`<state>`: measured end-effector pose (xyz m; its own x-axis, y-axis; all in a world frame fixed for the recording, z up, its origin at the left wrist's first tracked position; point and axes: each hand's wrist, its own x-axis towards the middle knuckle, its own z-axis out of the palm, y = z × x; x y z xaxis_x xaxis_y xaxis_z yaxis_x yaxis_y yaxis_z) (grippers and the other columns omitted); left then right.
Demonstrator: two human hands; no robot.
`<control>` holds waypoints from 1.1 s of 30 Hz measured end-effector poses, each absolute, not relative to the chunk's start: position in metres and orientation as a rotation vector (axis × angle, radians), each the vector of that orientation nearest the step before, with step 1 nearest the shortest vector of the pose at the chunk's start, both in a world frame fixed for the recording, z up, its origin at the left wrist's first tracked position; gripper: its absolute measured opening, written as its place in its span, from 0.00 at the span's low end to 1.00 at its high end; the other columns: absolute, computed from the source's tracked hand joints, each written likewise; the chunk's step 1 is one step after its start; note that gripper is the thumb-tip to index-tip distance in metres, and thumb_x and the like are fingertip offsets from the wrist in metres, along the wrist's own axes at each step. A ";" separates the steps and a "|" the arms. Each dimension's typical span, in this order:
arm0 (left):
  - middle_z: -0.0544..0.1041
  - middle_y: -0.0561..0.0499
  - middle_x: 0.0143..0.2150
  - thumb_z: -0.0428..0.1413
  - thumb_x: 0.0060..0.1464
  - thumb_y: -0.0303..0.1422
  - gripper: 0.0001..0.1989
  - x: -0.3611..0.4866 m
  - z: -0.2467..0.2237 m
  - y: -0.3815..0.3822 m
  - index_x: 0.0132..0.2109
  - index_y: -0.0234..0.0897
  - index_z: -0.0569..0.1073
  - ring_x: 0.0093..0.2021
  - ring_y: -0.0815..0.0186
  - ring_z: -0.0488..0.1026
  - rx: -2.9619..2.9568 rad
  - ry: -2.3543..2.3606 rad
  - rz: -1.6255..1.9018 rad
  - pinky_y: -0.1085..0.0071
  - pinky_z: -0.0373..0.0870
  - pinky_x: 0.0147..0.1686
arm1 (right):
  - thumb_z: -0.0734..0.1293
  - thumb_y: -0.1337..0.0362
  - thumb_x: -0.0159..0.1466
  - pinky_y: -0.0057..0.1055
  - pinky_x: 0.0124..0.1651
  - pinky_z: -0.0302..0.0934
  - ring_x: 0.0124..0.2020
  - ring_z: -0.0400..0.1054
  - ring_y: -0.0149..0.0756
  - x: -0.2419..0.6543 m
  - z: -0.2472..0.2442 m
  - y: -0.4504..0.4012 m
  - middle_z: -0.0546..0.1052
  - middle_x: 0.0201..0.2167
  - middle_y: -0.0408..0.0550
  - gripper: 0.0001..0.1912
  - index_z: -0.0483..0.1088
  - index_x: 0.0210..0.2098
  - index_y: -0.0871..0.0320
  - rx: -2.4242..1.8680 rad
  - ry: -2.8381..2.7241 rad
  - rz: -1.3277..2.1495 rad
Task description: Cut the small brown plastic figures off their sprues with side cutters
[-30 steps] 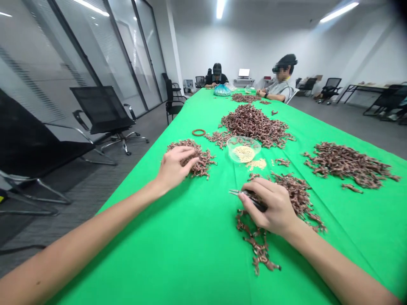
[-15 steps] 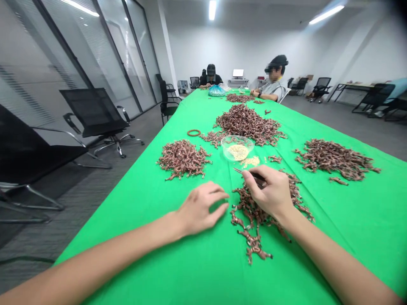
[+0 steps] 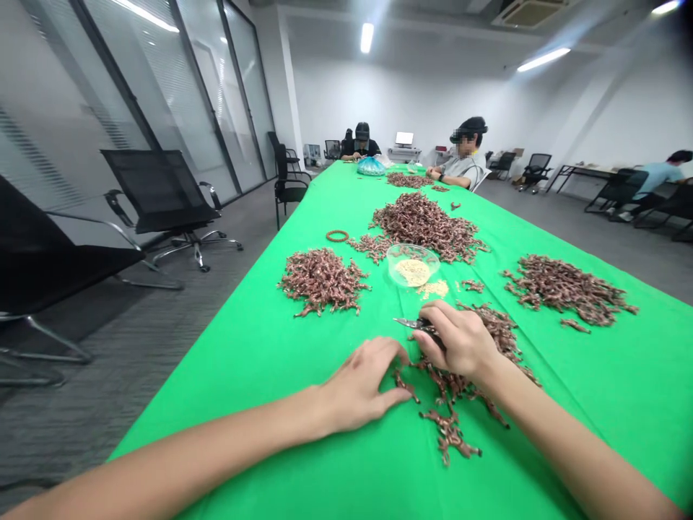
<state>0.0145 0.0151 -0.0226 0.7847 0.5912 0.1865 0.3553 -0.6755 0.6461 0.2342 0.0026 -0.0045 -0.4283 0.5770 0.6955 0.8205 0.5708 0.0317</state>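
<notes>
My right hand (image 3: pixel 460 339) is wrapped round dark-handled pliers (image 3: pixel 408 323), their pointed metal jaws aimed left over the green cloth. Beneath and beside it lies a pile of small brown animal figures (image 3: pixel 495 325), which look like toy horses; the hand hides part of it. At the pile's left edge my left hand (image 3: pixel 371 383) is curved with thumb and fingers apart around one brown figure (image 3: pixel 407 388). Whether the fingertips touch that figure I cannot tell. Closer to me, a few figures (image 3: pixel 450 433) lie in a tangled clump.
Beyond my hands stands a clear plastic bowl (image 3: pixel 413 266) holding small cream bits, with more bits (image 3: pixel 434 289) spilled beside it. Other figure piles lie left (image 3: pixel 323 282), behind (image 3: pixel 427 225) and right (image 3: pixel 568 289). A brown ring (image 3: pixel 337 236) lies farther back. People sit at the far end.
My left hand has moved right and toward me, and its fingers now curve around a figure at the pile's edge. The right hand keeps the pliers. The camera view has tilted up slightly.
</notes>
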 end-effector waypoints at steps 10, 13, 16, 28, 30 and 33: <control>0.77 0.47 0.41 0.55 0.61 0.32 0.05 -0.027 -0.016 0.016 0.42 0.35 0.72 0.44 0.63 0.76 1.804 0.838 0.757 0.65 0.76 0.45 | 0.62 0.58 0.62 0.27 0.24 0.60 0.28 0.69 0.33 0.215 -0.006 -0.006 0.74 0.33 0.50 0.12 0.66 0.40 0.60 -1.013 -2.282 -0.278; 0.77 0.48 0.44 0.58 0.58 0.31 0.07 -0.028 -0.019 0.012 0.44 0.36 0.72 0.45 0.63 0.77 1.766 0.853 0.723 0.64 0.77 0.48 | 0.61 0.61 0.62 0.28 0.26 0.62 0.29 0.70 0.33 0.214 -0.008 -0.018 0.74 0.34 0.50 0.10 0.65 0.41 0.60 -1.014 -2.311 -0.151; 0.76 0.47 0.48 0.62 0.53 0.30 0.17 -0.028 -0.026 0.011 0.50 0.37 0.71 0.46 0.62 0.77 1.802 0.829 0.659 0.63 0.76 0.50 | 0.61 0.62 0.62 0.31 0.28 0.63 0.31 0.70 0.36 0.212 -0.007 -0.025 0.74 0.36 0.52 0.11 0.65 0.43 0.60 -1.028 -2.338 -0.077; 0.70 0.48 0.62 0.57 0.49 0.21 0.25 -0.048 -0.009 0.040 0.54 0.43 0.74 0.67 0.54 0.60 2.375 0.443 0.436 0.53 0.58 0.65 | 0.61 0.65 0.61 0.32 0.27 0.60 0.28 0.66 0.36 0.206 -0.006 -0.028 0.72 0.32 0.52 0.09 0.65 0.42 0.60 -1.054 -2.351 0.158; 0.66 0.49 0.66 0.54 0.49 0.18 0.27 -0.051 -0.006 0.042 0.55 0.45 0.74 0.69 0.55 0.57 2.458 0.358 0.366 0.54 0.57 0.66 | 0.61 0.65 0.61 0.32 0.28 0.60 0.29 0.66 0.36 0.205 -0.007 -0.028 0.72 0.33 0.52 0.09 0.65 0.42 0.60 -1.051 -2.346 0.171; 0.63 0.47 0.68 0.51 0.50 0.15 0.32 -0.053 -0.008 0.044 0.59 0.44 0.71 0.70 0.55 0.53 2.590 0.236 0.308 0.53 0.55 0.67 | 0.61 0.65 0.62 0.32 0.29 0.60 0.30 0.67 0.36 0.205 -0.007 -0.028 0.72 0.34 0.52 0.10 0.65 0.43 0.60 -1.044 -2.332 0.197</control>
